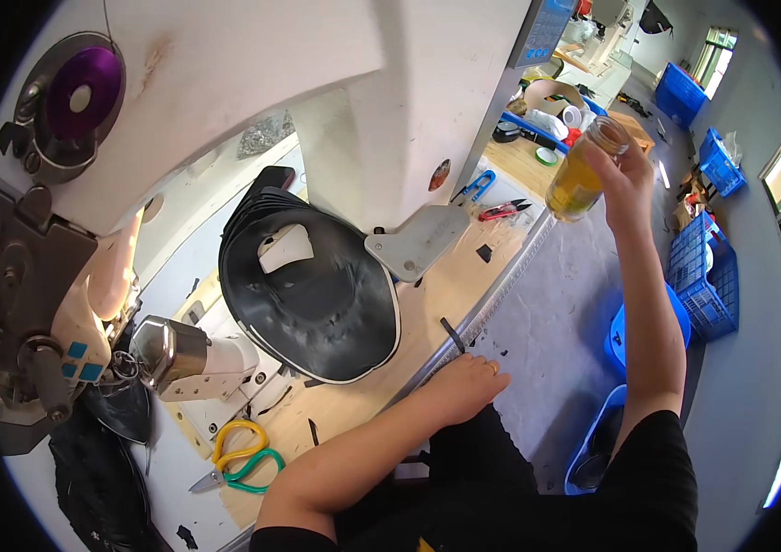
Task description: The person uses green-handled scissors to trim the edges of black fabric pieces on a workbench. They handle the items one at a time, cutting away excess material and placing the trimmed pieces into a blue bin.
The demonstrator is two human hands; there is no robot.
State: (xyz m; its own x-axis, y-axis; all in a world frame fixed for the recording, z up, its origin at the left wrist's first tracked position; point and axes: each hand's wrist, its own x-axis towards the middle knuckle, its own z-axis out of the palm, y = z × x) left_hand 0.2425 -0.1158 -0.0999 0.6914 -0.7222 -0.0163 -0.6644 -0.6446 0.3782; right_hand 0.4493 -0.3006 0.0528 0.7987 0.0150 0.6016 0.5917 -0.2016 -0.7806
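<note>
My right hand (625, 179), raised at the right, is wrapped round a glass jar (579, 179) of yellow liquid. The jar tilts, and its mouth appears uncovered. A green-rimmed round lid (546, 156) lies on the table to its left. My left hand (466, 386) is closed at the table's front edge, above my lap; whatever its fingers hold, if anything, is hidden. Just beyond it a narrow black strip (452, 336) sticks out over the edge. Farther left, a black padded piece with white piping (317, 294) rests at the sewing machine (335, 138).
Scissors with yellow and green handles (243, 455) lie at the table's near left. Red snips (504, 210) and a blue tool (478, 186) lie near the far edge. Blue crates (703, 276) and a blue bin (643, 331) stand on the floor at right.
</note>
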